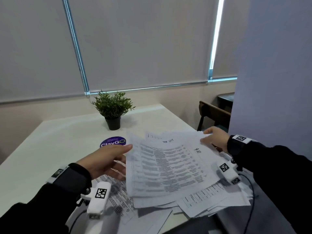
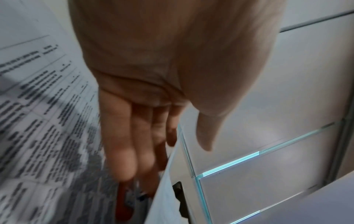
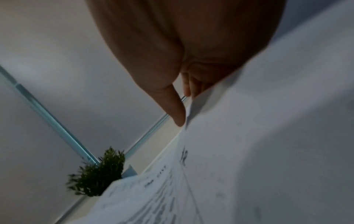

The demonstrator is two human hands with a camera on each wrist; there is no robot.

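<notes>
A stack of printed papers [image 1: 168,166], the top sheet a table headed "Task List", is lifted and tilted above the white table [image 1: 50,141]. My right hand [image 1: 214,137] pinches its far right corner, with the thumb [image 3: 176,109] on top of the sheets [image 3: 249,151]. My left hand [image 1: 108,159] is at the stack's left edge. Its fingers [image 2: 134,151] are straight and reach under the raised sheet edge [image 2: 168,189], and the thumb stays above the edge. More printed sheets [image 2: 47,121] lie flat beneath that hand.
Loose sheets [image 1: 118,200] spread over the table's near edge. A potted plant [image 1: 113,110] stands at the back and a round purple sticker [image 1: 113,141] lies in front of it. A chair [image 1: 212,115] and a partition wall [image 1: 270,81] are on the right. Something red [image 2: 122,204] shows under the papers.
</notes>
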